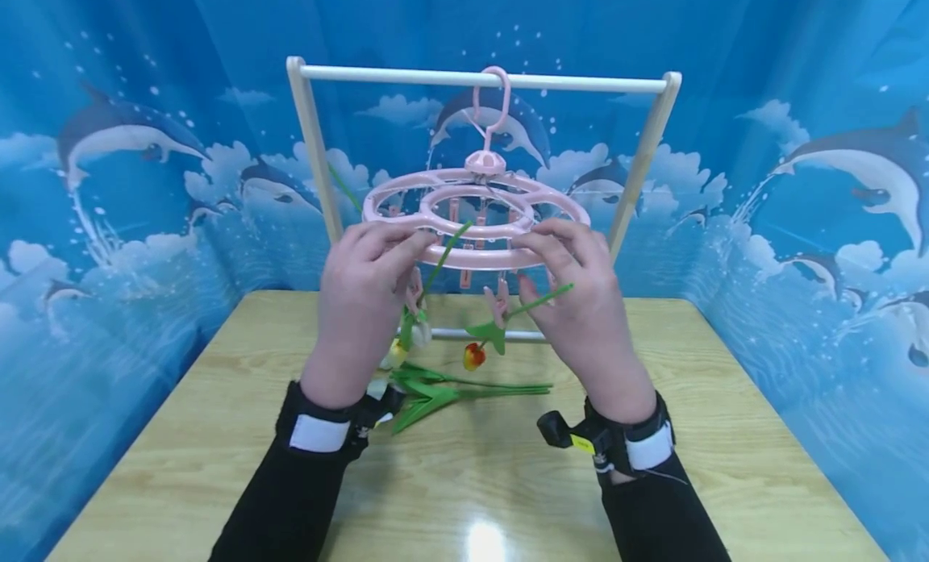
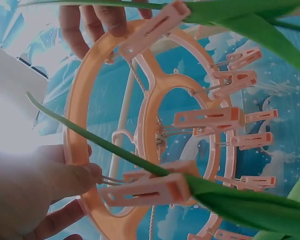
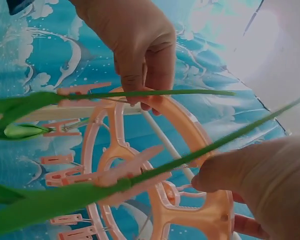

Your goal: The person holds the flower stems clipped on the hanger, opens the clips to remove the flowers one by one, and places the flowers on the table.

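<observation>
A pink round clip hanger [image 1: 479,260] hangs by its hook from the rack's top bar. My left hand [image 1: 363,292] grips the near left of its rim, thumb and fingers on either side. On the near right, the rim is held the same way by my right hand [image 1: 581,296]. Between the hands, a peg [image 1: 499,301] clips a red-and-yellow tulip [image 1: 474,356] head down, its stem slanting toward my right hand. Beside my left hand, another peg [image 2: 147,192] bites a green stem [image 2: 100,142]. A white tulip [image 1: 421,330] and a yellow one [image 1: 397,352] show low behind that hand.
The white rack [image 1: 406,76] stands at the table's back, its lower bar near the tabletop. Loose tulips with green leaves [image 1: 435,394] lie on the wooden table [image 1: 508,473], partly behind my left wrist. A blue dolphin curtain [image 1: 798,247] surrounds the table.
</observation>
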The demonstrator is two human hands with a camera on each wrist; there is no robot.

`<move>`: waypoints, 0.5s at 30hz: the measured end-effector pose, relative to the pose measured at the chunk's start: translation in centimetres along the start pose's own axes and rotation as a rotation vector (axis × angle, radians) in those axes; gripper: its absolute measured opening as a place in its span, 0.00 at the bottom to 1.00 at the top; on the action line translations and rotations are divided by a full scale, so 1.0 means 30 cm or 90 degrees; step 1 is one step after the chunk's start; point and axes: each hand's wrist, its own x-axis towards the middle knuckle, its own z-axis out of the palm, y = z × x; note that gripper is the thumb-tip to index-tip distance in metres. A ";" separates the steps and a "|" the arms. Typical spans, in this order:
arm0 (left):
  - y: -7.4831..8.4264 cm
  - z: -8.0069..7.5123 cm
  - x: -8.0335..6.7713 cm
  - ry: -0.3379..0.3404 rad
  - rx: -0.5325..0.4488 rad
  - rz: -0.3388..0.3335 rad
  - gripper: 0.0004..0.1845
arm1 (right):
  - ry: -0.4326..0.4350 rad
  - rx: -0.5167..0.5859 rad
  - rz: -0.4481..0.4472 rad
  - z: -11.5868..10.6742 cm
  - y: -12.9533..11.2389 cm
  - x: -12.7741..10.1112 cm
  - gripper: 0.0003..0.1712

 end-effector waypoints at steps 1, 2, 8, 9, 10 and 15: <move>0.006 0.000 0.002 0.000 0.006 0.005 0.11 | 0.004 -0.006 0.001 -0.003 0.001 0.001 0.19; 0.010 0.000 0.004 -0.002 0.012 0.012 0.11 | 0.010 -0.011 0.004 -0.005 0.003 0.002 0.17; 0.037 -0.018 0.006 -0.042 -0.017 0.005 0.16 | 0.031 -0.017 0.034 -0.003 0.014 -0.005 0.10; 0.041 -0.025 0.005 -0.048 -0.037 0.005 0.16 | 0.031 -0.014 0.037 -0.001 0.016 -0.006 0.10; 0.047 -0.033 0.005 -0.049 -0.062 0.011 0.16 | 0.030 -0.012 0.039 0.000 0.018 -0.006 0.10; 0.088 -0.076 -0.002 -0.033 -0.200 0.107 0.07 | 0.027 0.009 0.045 0.006 0.026 -0.005 0.10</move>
